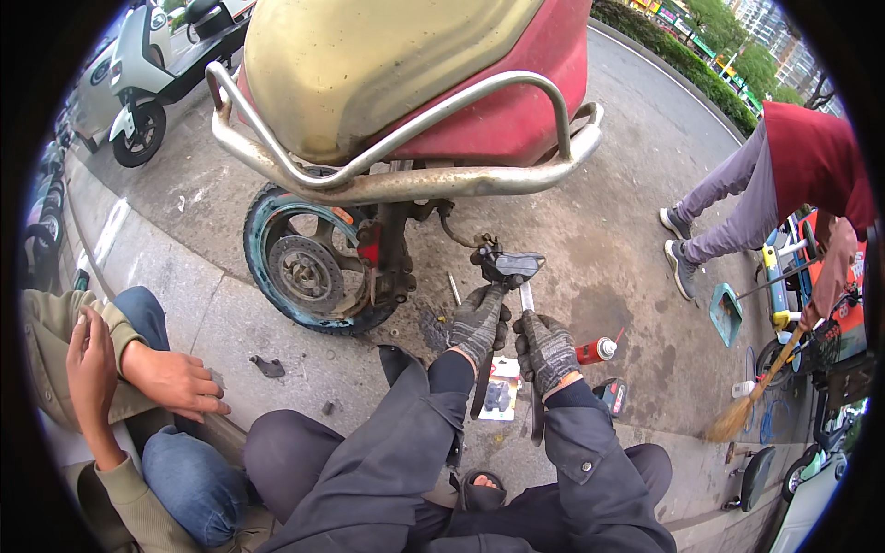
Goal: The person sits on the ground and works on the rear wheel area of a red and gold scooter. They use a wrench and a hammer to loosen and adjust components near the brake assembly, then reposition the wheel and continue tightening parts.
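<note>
Beside the scooter's wheel: the long-handled pliers (518, 265) sit in the air low over the pavement, head up toward the brake caliper (485, 253), handles running down toward the person. Head and caliper appear to touch; how firmly the jaws bite cannot be told.
Left hand (477, 324): grey knit glove, fingers closed around the left handle, high up near the head.
Right hand (548, 352): matching glove, fingers wrapped around the right handle, a little lower down; dark handle end shows below the fist.
Pliers' feel: probably stiff metal with real weight; bare steel likely slick if greasy. The dark lower handles look the surest hold, and longest in leverage.
Caliper's feel: compact, likely dense and grimy; best taken by its body, sparing the hose (452, 229), which looks flexible and easily strained.
Wheel (359, 320): upright left of the caliper, blue-edged rim, brake disc (306, 276) facing out.
Scooter body (350, 83): gold and red, overhead, with a worn metal guard bar (396, 189) across it.
Ground near the hands: printed package (499, 392) under the handles, red spray can (595, 350) on its side to the right.
Farther out: seated person's hand (180, 378) at left; at right, another person with broom (751, 401) and dustpan (726, 313).
</note>
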Available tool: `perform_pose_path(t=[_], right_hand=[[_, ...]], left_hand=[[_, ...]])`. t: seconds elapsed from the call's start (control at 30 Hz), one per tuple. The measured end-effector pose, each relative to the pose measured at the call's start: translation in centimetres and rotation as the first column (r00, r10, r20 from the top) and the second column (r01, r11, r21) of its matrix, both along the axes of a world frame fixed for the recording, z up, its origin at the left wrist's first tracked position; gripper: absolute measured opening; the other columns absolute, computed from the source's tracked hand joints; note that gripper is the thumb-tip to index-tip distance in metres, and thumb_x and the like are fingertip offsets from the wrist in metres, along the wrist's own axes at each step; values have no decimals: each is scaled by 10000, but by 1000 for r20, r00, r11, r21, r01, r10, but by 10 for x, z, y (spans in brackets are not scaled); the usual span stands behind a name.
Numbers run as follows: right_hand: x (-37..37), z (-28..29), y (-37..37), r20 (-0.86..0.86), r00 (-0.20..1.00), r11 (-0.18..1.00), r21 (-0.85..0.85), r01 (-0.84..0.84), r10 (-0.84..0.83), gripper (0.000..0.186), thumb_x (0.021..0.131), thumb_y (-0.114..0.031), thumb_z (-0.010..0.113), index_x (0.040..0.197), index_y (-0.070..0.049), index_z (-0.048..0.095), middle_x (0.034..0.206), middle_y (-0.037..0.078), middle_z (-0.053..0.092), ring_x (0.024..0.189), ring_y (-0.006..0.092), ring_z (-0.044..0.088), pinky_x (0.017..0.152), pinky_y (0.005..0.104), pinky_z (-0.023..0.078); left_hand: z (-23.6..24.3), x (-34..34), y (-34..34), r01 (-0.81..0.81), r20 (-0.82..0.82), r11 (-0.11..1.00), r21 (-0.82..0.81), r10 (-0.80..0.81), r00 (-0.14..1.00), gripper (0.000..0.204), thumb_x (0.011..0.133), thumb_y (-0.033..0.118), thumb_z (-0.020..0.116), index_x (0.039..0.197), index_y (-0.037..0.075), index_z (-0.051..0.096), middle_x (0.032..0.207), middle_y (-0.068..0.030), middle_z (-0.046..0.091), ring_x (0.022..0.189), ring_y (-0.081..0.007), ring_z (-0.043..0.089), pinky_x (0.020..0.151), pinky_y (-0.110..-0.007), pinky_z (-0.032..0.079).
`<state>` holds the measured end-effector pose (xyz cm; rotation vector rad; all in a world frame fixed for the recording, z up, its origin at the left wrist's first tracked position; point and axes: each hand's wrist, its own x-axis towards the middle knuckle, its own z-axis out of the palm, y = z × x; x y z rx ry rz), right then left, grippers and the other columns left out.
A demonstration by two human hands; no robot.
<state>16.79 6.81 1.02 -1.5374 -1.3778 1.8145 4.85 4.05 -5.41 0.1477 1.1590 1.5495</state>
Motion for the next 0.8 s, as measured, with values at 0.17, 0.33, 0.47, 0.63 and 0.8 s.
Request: perform_pose_path(t=[0.17,0.33,0.47,0.63,0.8], right_hand=[[-3,9,-3,54,998,993,-104,49,-44,281,976,-329,532,906,-61,581,549,11,472,329,128,381,296,289,295],[-12,23,-14,64,997,983,-179,-28,40,294,967,-351,539,880,-72,574,535,-4,448,332,122,370,301,298,283],[-25,21,-22,33,972,968,87,-234,232,275,972,-347,528,901,-87,585,545,-23,448,379,128,410,353,296,322],[-10,2,-14,35,998,963,265,47,-58,345,1004,-377,484,940,-47,563,564,6,481,400,121,436,360,278,351],[8,-51,-25,-77,993,995,-37,89,-91,325,999,-365,489,973,-64,608,573,35,538,374,146,456,341,303,364]], left_hand=[[-7,1,2,36,-520,999,36,-12,854,182,875,215,667,1001,85,656,684,-13,618,526,-116,551,461,-312,439],[-2,0,-2,101,-522,990,-101,-140,841,199,896,249,652,992,77,675,707,-20,642,564,-107,556,514,-323,459],[-28,-18,-4,68,-517,992,-107,-114,849,213,910,268,639,996,77,675,701,-22,642,538,-107,546,489,-321,451],[-68,-55,-8,-49,-640,999,8,42,768,233,929,292,624,1002,77,676,694,-23,641,505,-107,534,458,-319,441],[-50,-68,-22,87,-524,992,-93,-123,843,243,938,304,613,1005,80,677,685,-23,637,478,-106,520,429,-311,425]])
